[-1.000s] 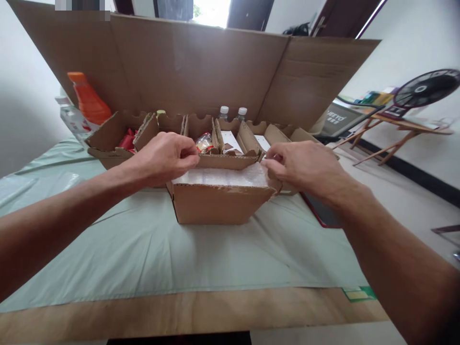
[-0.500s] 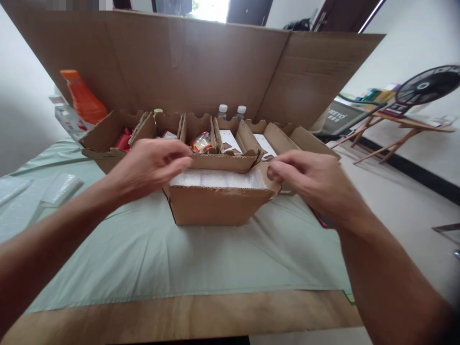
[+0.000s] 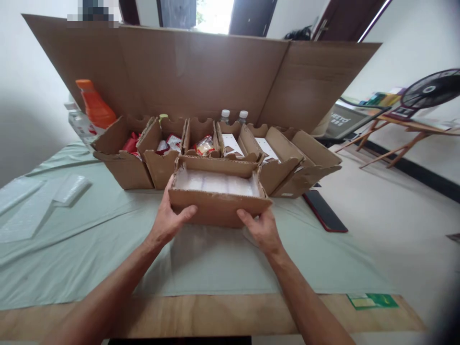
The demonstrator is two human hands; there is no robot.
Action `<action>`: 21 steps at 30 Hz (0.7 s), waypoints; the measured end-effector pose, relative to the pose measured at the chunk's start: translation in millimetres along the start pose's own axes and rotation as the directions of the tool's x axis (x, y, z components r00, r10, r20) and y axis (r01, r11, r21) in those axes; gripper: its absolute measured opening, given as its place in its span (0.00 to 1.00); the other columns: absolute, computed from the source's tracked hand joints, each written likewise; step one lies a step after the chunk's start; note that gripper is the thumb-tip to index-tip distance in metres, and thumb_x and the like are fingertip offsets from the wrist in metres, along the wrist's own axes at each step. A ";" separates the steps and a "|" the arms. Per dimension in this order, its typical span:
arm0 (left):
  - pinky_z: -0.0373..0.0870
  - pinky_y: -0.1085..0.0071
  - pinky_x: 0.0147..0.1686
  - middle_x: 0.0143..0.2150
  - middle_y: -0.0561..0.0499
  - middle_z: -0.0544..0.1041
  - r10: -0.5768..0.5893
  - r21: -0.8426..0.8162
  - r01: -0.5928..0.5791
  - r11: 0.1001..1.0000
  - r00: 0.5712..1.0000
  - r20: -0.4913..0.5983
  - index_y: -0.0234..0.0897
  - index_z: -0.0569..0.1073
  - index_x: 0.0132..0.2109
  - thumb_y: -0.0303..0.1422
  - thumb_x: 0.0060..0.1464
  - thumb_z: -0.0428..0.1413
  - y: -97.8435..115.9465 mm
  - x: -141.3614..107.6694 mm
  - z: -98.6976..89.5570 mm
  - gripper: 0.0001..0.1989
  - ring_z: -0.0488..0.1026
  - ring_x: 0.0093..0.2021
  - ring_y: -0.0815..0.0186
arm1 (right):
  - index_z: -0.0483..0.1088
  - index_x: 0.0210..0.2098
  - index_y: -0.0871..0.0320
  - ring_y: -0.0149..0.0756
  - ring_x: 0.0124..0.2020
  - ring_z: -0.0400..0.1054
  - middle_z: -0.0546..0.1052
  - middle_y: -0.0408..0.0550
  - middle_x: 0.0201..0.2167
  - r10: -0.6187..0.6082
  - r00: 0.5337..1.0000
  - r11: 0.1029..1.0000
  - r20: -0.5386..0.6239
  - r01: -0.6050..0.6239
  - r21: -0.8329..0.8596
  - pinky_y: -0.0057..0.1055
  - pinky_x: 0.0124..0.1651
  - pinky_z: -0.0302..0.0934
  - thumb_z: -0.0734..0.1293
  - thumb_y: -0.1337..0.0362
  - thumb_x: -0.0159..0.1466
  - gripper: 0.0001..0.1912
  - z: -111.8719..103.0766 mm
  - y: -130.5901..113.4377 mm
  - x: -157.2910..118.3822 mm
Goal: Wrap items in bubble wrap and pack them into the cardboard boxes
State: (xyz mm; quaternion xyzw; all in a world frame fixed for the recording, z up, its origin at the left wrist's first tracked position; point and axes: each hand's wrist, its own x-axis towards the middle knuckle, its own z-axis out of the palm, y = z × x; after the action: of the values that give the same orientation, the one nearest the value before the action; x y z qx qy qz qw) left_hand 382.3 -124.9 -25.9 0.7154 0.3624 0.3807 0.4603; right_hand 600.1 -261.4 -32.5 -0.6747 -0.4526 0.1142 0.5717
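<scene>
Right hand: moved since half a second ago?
Yes. The right hand dropped toward the wearer, nearer the wooden table edge, and now holds the front box at its right side.

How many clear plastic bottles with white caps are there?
3: one bottle left of the orange plastic bottle, two bottles behind brown cardboard boxes; others may be hidden.

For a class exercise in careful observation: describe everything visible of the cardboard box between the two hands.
The cardboard box is brown and upright, its top open, its corrugated edges rough. Translucent plastic, apparently bubble wrap, lies inside. The left hand and right hand hold its ends, thumbs against the near wall. Behind it stand similar boxes; whether it rests on the pale green cloth is unclear.
</scene>
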 end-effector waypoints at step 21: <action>0.71 0.52 0.62 0.68 0.39 0.69 0.425 -0.025 -0.431 0.902 0.898 -0.113 0.41 0.57 0.72 0.59 0.55 0.62 95.9 -46.9 -50.8 0.47 0.66 0.69 0.45 | 0.79 0.44 0.51 0.51 0.53 0.75 0.81 0.49 0.46 -0.360 0.900 0.931 -0.245 0.328 -0.163 0.54 0.61 0.65 0.75 0.53 0.62 0.14 -40.3 -142.1 -36.2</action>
State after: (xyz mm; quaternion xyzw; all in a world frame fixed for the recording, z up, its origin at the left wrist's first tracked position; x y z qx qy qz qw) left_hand 332.8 -176.3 68.4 0.7451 0.2104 0.5182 0.3633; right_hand 538.6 -324.1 91.5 -0.6258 -0.4881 -0.1090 0.5985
